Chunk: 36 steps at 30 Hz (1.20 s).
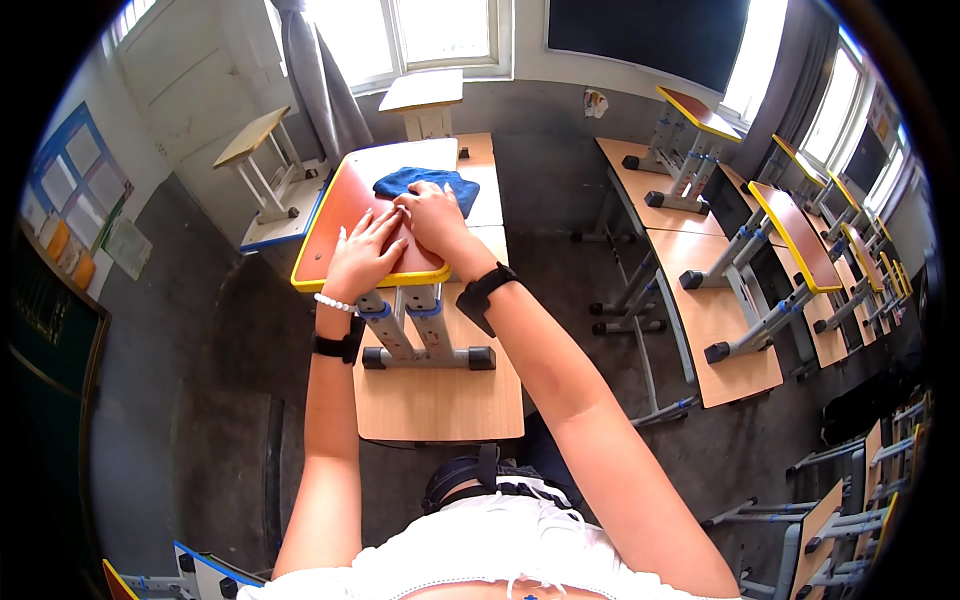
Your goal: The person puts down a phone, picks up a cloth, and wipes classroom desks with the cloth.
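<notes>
The right hand [436, 216] partly hides the cloth [408, 179]. The upper edge crops the board [645, 38]. Wall notices [82, 162] are too small to read.

You could read no text, label, brand or number here. Up and left of your left hand [368, 248], the blue noticeboard [74, 128] held sheets too small for you to make out. Below it, a green-edged sheet [128, 250], also left of that hand, gave you 0 legible words.
</notes>
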Each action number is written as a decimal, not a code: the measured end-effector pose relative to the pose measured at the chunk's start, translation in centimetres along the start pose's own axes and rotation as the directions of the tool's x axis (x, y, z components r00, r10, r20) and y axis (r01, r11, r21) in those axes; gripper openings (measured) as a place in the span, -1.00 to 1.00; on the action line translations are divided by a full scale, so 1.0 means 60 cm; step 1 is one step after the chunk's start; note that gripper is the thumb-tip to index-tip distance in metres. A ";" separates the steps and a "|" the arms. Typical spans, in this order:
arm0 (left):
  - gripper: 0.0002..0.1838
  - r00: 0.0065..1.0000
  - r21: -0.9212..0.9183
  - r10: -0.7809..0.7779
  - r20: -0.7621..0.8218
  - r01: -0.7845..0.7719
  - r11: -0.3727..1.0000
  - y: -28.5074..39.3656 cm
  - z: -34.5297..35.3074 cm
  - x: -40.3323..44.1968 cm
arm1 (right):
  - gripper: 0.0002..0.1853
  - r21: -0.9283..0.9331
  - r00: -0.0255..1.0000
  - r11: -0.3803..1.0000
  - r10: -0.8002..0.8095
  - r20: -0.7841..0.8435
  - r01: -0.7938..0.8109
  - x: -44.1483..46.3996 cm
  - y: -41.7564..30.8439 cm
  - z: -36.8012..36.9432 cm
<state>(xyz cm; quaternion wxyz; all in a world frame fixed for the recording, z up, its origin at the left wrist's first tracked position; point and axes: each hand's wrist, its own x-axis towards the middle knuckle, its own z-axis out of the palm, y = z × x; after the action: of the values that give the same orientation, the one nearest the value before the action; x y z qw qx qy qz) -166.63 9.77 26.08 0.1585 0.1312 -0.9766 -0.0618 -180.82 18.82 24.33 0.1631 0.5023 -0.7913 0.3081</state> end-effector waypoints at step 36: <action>-0.42 0.999 -0.042 -0.002 -0.046 0.000 0.999 0.001 0.000 -0.001 | -0.72 0.039 0.999 0.999 -0.021 0.048 0.019 -0.001 0.001 -0.007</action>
<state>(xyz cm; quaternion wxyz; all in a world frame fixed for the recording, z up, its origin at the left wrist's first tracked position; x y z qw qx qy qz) -166.58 9.83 26.06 0.1839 0.1295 -0.9711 -0.0794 -180.89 19.14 24.60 0.1376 0.5205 -0.7839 0.3094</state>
